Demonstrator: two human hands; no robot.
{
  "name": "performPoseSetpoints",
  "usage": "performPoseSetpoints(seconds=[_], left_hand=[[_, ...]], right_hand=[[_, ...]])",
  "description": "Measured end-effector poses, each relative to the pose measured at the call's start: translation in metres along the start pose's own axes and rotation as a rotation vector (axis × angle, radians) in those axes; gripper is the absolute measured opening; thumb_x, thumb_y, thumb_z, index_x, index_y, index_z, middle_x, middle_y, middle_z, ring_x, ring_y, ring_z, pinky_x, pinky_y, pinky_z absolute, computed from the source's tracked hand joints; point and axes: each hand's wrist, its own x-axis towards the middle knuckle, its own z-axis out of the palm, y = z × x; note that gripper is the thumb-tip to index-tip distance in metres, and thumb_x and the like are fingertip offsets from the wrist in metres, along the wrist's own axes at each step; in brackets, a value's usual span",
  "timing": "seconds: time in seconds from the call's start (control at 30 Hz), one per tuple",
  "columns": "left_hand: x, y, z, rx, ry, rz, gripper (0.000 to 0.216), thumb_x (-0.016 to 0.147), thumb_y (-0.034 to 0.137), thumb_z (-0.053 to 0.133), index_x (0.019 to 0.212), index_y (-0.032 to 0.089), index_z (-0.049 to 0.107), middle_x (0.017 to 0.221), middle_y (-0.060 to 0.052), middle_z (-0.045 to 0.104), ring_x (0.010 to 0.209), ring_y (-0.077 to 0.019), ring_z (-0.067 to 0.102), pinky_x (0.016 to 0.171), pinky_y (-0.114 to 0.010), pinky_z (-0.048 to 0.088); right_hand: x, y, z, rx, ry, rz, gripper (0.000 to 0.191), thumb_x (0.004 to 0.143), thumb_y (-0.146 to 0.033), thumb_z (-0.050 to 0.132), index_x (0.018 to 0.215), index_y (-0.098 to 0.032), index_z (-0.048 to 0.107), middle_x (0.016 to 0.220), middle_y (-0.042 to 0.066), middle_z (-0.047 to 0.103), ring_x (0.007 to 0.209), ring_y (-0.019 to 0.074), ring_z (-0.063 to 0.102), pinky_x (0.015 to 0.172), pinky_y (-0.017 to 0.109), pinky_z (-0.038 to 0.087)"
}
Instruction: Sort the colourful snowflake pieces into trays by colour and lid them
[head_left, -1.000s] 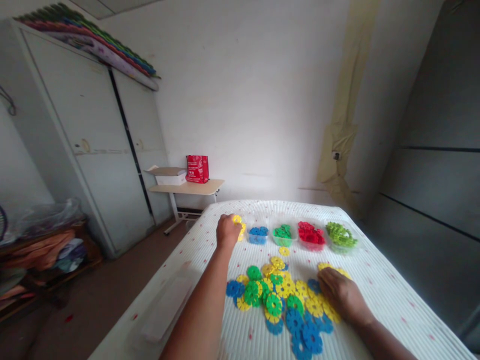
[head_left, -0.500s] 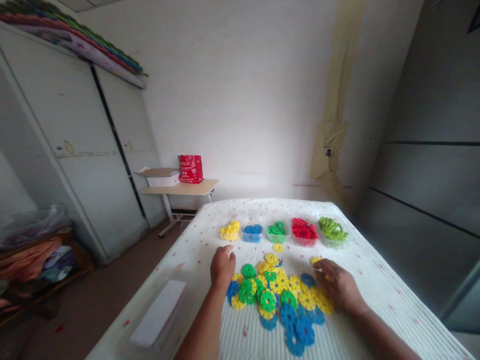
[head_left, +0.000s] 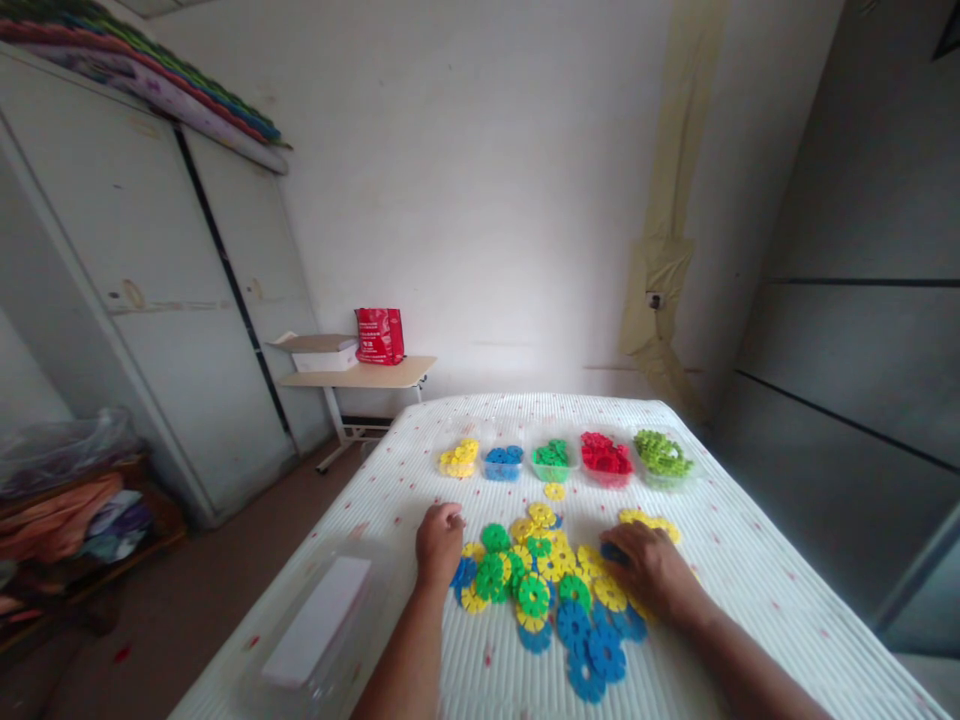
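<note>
A loose pile of flower-shaped plastic discs in yellow, green and blue lies on the white ribbed cloth. My right hand (head_left: 651,570) is over the pile's right side, its fingers bent down onto a blue disc (head_left: 613,552) that they partly cover. Just beyond that hand, a short row of yellow discs (head_left: 661,526) rests apart from the pile. My left hand (head_left: 440,545) is at the left edge of the pile, fingers curled in, beside a dark blue disc (head_left: 465,572). Whatever it may hold is hidden. Green discs (head_left: 492,577) lie right of it.
Clear tubs stand across the table: yellow (head_left: 459,458), blue (head_left: 503,463), green (head_left: 553,460), red (head_left: 606,460) and light green (head_left: 663,456) pieces. A lone yellow disc (head_left: 554,491) lies before them. At left front is a clear container with a white slab (head_left: 319,620).
My right hand has shifted left onto the blue disc, leaving yellow discs in view behind it. My left hand has stayed nearly in place, its fingers more curled.
</note>
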Motion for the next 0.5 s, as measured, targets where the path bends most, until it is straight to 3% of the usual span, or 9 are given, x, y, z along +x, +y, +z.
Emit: performPoseSetpoints(seconds=[0.27, 0.5], left_hand=[[-0.001, -0.003, 0.003, -0.009, 0.011, 0.034, 0.022, 0.076, 0.01, 0.046, 0.082, 0.016, 0.066, 0.089, -0.006, 0.067, 0.087, -0.0146, 0.061, 0.082, -0.024, 0.045], [-0.001, -0.005, 0.005, -0.002, 0.021, 0.043, 0.021, 0.077, 0.01, 0.045, 0.081, 0.016, 0.065, 0.087, -0.005, 0.066, 0.085, -0.015, 0.06, 0.082, -0.025, 0.045]], right_hand=[[0.004, -0.003, -0.003, 0.042, 0.028, 0.02, 0.029, 0.079, -0.028, 0.048, 0.102, -0.019, 0.063, 0.093, 0.008, 0.059, 0.082, 0.019, 0.058, 0.076, 0.031, 0.043], [0.035, -0.029, -0.007, 0.152, -0.02, -0.056, 0.029, 0.083, -0.026, 0.043, 0.104, -0.021, 0.062, 0.093, 0.006, 0.056, 0.078, 0.016, 0.058, 0.073, 0.028, 0.043]])
